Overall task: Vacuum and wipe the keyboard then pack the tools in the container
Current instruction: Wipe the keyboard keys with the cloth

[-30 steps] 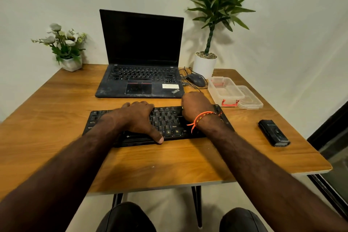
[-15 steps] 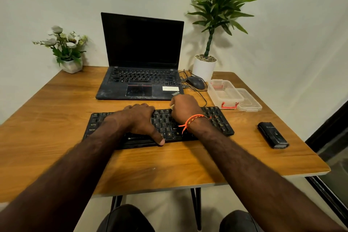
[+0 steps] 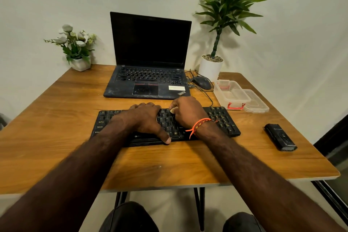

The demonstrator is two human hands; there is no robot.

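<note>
- Since a moment ago, the right hand (image 3: 188,112) has slid to the left across the black keyboard (image 3: 224,120), and now it sits close to the left hand (image 3: 146,118).
- The right hand's grip is curled around a small pale wipe (image 3: 172,110); only a tiny bit of it peeks out, touching the keys.
- The left hand lies flat on the keyboard with its fingers spread out, holding nothing. Its thumb (image 3: 165,137) rests on the front edge.
- The keyboard lies in the middle of the wooden desk (image 3: 56,118), in front of the open laptop (image 3: 150,58).
- The clear container (image 3: 230,93) stands open to the right of the keyboard, with its lid (image 3: 257,103) just beside it.
- A small black vacuum (image 3: 280,137) lies near the right edge of the desk.
</note>
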